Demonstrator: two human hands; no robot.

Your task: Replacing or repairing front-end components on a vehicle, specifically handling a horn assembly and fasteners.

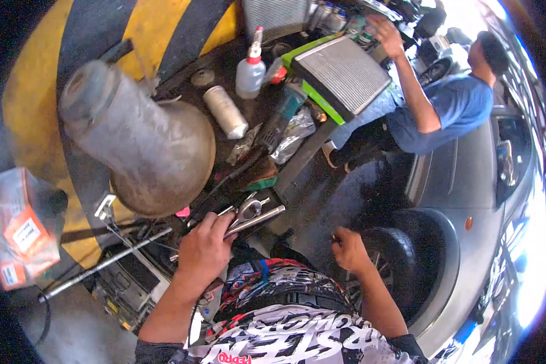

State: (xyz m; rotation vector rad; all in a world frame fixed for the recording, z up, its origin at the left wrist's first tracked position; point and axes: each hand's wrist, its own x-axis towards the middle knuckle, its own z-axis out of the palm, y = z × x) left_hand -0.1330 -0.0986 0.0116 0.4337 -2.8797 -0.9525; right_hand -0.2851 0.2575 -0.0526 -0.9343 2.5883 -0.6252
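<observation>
My left hand [203, 249] is closed over a long chrome bar [258, 221] at the near end of a cluttered bench. One end of the bar points right, and a short metal end shows past the other side of the hand. Just beyond it lies a rounded metal tool [249, 209] in a dark tray; its kind is unclear. My right hand [350, 252] hangs in the air above the car wheel, fingers curled round a small dark piece [335, 238] that I cannot make out.
Left stands a large bell-shaped metal housing [133, 139]. A spray can [225, 112], a white bottle [250, 76] and a finned radiator-like panel [343, 73] are on the bench. A co-worker [449, 109] reaches over it. A grey car [461, 200] stands right; a plastic bag [21, 230] is left.
</observation>
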